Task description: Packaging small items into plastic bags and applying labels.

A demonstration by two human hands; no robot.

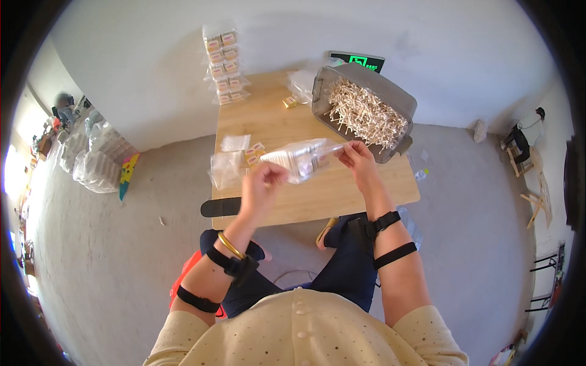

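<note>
Over the table, a clear plastic bag [302, 160] of what look like white sticks is stretched between my hands, slightly blurred. My right hand [360, 161] is closed in a pinch on the bag's narrow right end. At its left end, my left hand [264, 183] has curled fingers against the plastic and appears to grip it. Just beyond the left hand lie small yellow-and-white labelled cards [254, 152], beside flat clear bags [227, 168]. A grey plastic bin [318, 97], tilted and filled with loose cotton swabs [369, 113], stands beyond my right hand.
Filled packets [224, 67] are stacked at the table's far left. A small yellow box [289, 102] and more clear plastic [303, 82] lie near the back. Behind the bin is a display with green figures [357, 60]. A black rounded strip [221, 207] overhangs the table's [317, 204] near left edge.
</note>
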